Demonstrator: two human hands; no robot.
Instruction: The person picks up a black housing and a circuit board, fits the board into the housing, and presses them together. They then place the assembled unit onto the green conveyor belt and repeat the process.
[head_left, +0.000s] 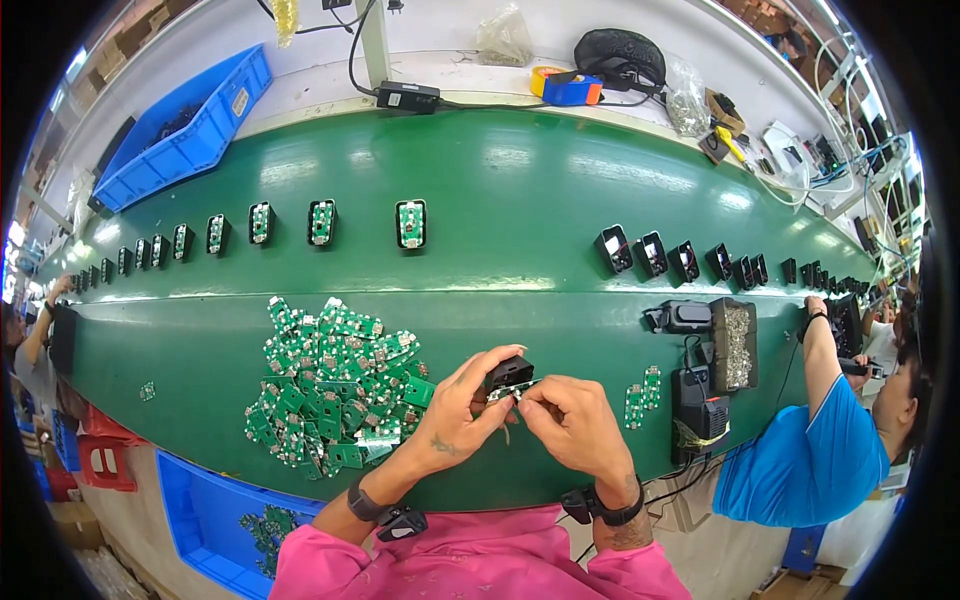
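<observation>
Near the front edge of the green table, my left hand [462,405] is wrapped round a small black plastic case [510,372]. A small circuit board [508,391] sits at the near side of the case, partly covered by my fingers. My right hand [575,420] is closed, thumb and fingertips pinched at the board's right end. Whether a wire or other small part is also in that pinch is too small to make out. Just left of my left hand lies a heap of green circuit boards [330,390].
Cases with boards [410,225] line the far left; black cases [614,250] line the right. Two boards [634,407], a black device [700,405] and a tray of small metal parts [737,345] lie right. A blue bin [190,130] stands back left. A co-worker [810,450] sits right.
</observation>
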